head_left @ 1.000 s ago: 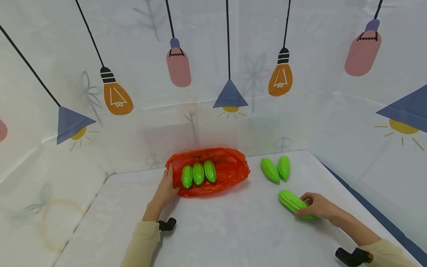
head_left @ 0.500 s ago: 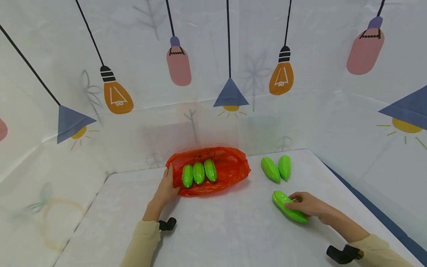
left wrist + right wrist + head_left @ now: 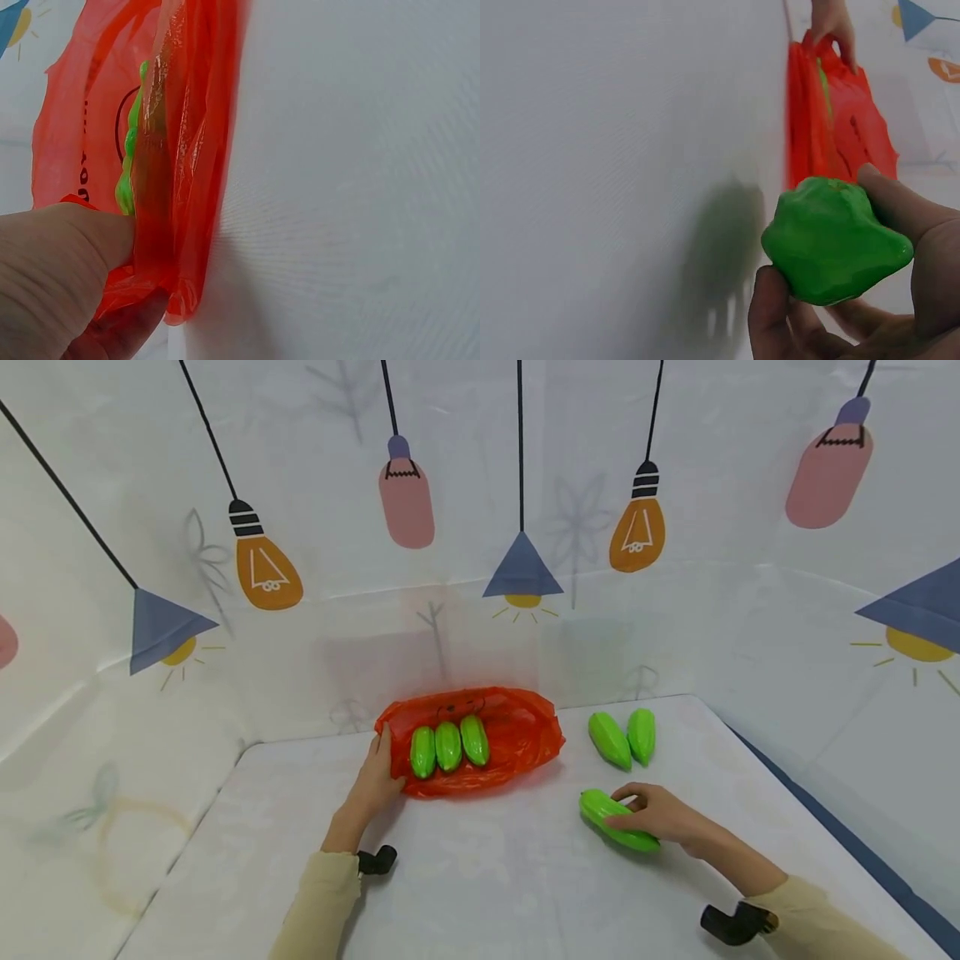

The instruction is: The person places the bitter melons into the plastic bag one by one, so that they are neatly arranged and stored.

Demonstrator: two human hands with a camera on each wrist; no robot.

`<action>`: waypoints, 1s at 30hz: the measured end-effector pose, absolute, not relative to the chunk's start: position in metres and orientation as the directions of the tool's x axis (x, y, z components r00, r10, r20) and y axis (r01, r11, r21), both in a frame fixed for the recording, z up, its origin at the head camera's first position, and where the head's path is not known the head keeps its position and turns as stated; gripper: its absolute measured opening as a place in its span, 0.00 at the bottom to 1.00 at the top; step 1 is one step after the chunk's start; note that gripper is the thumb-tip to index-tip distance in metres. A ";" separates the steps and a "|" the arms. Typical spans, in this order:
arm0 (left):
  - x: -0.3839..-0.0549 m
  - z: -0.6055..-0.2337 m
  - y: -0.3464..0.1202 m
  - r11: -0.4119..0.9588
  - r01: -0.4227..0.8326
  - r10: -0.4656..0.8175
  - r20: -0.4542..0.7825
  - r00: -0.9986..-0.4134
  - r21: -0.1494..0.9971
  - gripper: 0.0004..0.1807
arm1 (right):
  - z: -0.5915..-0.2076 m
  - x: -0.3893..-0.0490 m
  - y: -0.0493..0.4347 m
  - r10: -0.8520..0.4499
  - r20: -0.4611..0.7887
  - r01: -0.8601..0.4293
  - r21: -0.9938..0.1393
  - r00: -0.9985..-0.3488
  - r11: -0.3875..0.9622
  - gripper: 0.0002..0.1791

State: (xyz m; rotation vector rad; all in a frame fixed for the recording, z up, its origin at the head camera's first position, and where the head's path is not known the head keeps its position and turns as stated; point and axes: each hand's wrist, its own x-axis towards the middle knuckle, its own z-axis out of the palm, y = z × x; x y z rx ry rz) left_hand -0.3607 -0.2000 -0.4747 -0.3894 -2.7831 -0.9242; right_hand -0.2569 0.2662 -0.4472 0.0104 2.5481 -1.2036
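My right hand (image 3: pixel 663 817) grips a glossy green ribbed vegetable (image 3: pixel 600 810), cucumber-like in shape, with thumb and fingers on opposite sides. In the right wrist view its lumpy end (image 3: pixel 829 240) faces the camera, and a shadow falls on the white surface beside it. At the back centre lies an opened red plastic bag (image 3: pixel 525 739) holding three similar green vegetables (image 3: pixel 447 747). My left hand (image 3: pixel 372 783) holds the bag's left edge; the left wrist view shows the thumb (image 3: pixel 97 232) over the red plastic (image 3: pixel 202 127) and other fingers partly hidden below.
Two more green vegetables (image 3: pixel 609 741) lie side by side to the right of the bag. The white tabletop (image 3: pixel 465 877) meets a pale wall sheet (image 3: pixel 465 635) printed with lamps behind the bag. A black wrist camera (image 3: pixel 738 925) sits at the right sleeve.
My right hand has carried the green vegetable leftward over the table, nearer the bag. My left hand has kept its hold on the bag, and the other vegetables lie as before.
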 end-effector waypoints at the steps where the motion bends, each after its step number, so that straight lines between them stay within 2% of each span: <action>1: -0.361 -0.475 -0.200 0.770 0.301 0.188 0.251 -0.950 0.562 0.56 | -0.446 -0.258 0.263 -0.137 -0.287 0.138 -0.760 -0.948 0.635 0.33; 8: -0.362 -0.473 -0.199 0.773 0.281 0.185 0.221 -0.957 0.569 0.56 | -0.442 -0.263 0.238 -0.197 -0.254 0.096 -0.808 -0.947 0.581 0.30; 13: -0.362 -0.471 -0.201 0.782 0.298 0.193 0.241 -0.951 0.547 0.55 | -0.438 -0.267 0.217 -0.186 -0.221 0.094 -0.846 -0.957 0.524 0.31; 23: -0.364 -0.469 -0.200 0.787 0.320 0.202 0.271 -0.941 0.527 0.55 | -0.429 -0.277 0.185 -0.181 -0.187 0.101 -0.910 -0.966 0.403 0.25; 30: -0.361 -0.466 -0.196 0.789 0.320 0.198 0.275 -0.941 0.525 0.56 | -0.422 -0.290 0.162 -0.158 -0.147 0.073 -0.913 -0.977 0.400 0.26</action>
